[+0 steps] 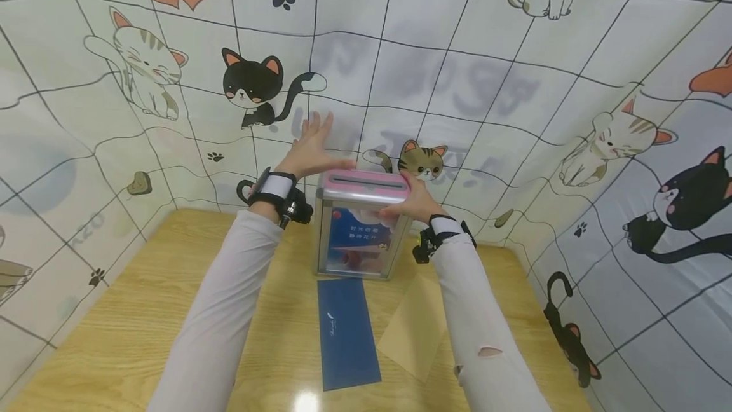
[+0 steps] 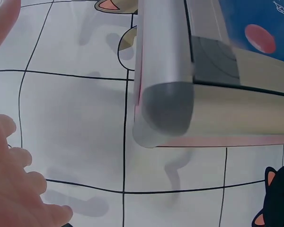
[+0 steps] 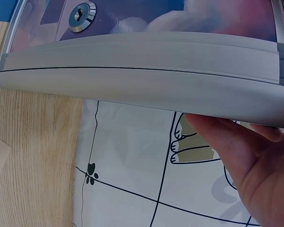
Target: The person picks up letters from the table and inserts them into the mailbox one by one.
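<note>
Slotted lock box near worktop's back edge, mid-width

Judged stiff, fairly light, slick along metal frame; best held by both upper sides. Right grip grasps upper right side; left grip released, fingers spread, thumb contact unclear. Count: one box; one blue paper, one tan paper, both nearer front edge.

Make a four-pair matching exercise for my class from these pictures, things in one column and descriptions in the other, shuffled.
Things
1. box
2. blue sheet
3. tan sheet
4. round lock

Descriptions
A. flat on the table, no print showing
B. silver, with a keyhole
C. slotted, pink on top
D. flat on the table, white print showing

Pairs: 1-C, 2-D, 3-A, 4-B
</note>
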Demonstrator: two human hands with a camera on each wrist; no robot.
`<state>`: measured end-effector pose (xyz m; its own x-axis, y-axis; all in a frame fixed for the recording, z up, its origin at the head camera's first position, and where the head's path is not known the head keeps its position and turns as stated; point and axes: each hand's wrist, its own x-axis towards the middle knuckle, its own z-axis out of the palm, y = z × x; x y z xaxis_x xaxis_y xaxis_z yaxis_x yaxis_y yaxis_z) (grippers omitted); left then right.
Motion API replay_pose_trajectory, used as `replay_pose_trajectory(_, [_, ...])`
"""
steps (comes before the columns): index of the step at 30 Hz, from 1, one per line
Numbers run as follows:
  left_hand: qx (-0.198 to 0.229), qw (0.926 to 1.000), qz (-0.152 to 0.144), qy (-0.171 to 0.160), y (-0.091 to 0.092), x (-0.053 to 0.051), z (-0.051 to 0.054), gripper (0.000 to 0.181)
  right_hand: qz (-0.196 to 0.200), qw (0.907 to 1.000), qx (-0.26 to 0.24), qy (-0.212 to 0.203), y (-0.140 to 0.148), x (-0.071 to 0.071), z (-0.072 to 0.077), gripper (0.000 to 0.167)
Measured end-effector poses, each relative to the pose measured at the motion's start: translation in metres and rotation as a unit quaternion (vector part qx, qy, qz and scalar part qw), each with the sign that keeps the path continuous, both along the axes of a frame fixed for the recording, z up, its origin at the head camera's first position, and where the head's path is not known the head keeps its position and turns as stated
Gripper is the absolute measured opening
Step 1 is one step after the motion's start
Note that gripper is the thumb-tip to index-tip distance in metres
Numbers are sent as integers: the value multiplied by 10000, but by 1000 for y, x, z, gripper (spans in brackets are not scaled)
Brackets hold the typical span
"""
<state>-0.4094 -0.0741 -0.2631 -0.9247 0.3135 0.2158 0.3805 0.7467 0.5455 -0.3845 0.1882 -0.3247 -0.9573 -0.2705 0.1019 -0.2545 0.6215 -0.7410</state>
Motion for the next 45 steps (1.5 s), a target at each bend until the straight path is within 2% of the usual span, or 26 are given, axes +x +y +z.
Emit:
replay_pose_trajectory(4, [-218,9996,-71,-141,5,3,-8,118,1,10000,21,-12,2,-1,-2,105])
replay_pose_trajectory(9, [-782,9961,-282,-307,13,4,-30,118,-30,9999,108,-1,5,-4,-4,106])
replay_pose_trajectory(11, [-877,9946,-318,-458,15,6,-38,118,-24,9999,151,-26,5,-4,-4,106])
replay_pose_trajectory(14, [-721,9946,-351,-654,16,8,-47,114,44,9998,203,-46,6,-6,-3,107])
replay_pose_trajectory(18, [-188,9960,-403,-779,17,12,-55,112,167,9996,185,-156,9,-8,-2,111])
replay_pose_trajectory(21, [51,9963,-411,-751,17,13,-57,113,352,9984,18,-451,13,-9,-1,114])
replay_pose_trajectory(25, [44,9967,-355,-729,17,12,-58,112,518,9909,-439,-1159,23,-10,-3,111])
replay_pose_trajectory(29, [44,9969,-318,-716,17,13,-57,110,348,9801,-673,-1834,39,0,-9,108])
replay_pose_trajectory(33, [83,9967,-301,-753,17,12,-57,111,171,9729,-466,-2257,62,9,-27,107])
replay_pose_trajectory(35, [95,9970,-305,-705,17,11,-59,113,152,9722,-309,-2317,72,12,-39,108])
replay_pose_trajectory(40, [147,9970,-322,-691,16,7,-62,113,47,9787,795,-1895,88,21,-62,110])
replay_pose_trajectory(42, [142,9966,-308,-753,16,8,-61,110,-22,9768,1310,-1694,94,25,-71,111])
replay_pose_trajectory(45, [119,9966,-307,-759,17,10,-61,107,-101,9735,1586,-1642,104,31,-90,112])
